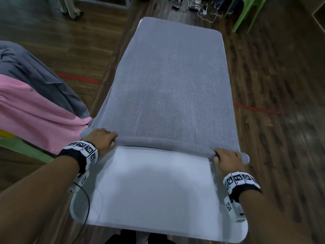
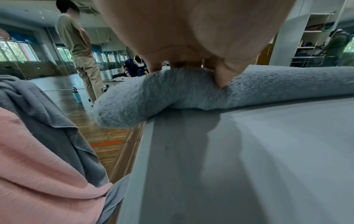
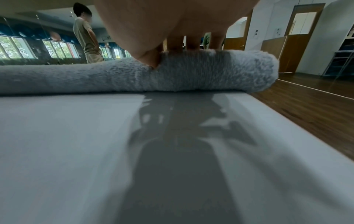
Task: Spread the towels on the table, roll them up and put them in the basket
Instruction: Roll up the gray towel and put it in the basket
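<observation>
A light grey towel (image 1: 174, 81) lies spread along the white table (image 1: 154, 194), covering its far part. Its near edge is rolled into a thin tube (image 1: 163, 144) across the table's width. My left hand (image 1: 103, 140) grips the roll's left end (image 2: 145, 97), thumb pressed into the cloth and fingers curled over the top. My right hand (image 1: 226, 159) grips the right end (image 3: 220, 71) the same way. Both roll ends stick out past the table's sides.
A pink towel (image 1: 35, 118) and a darker grey towel (image 1: 35, 67) are heaped at the left, beside the table. Wooden floor with red tape surrounds the table. A green chair (image 1: 246, 13) and cables lie beyond the far end. A person (image 2: 80, 53) stands far off.
</observation>
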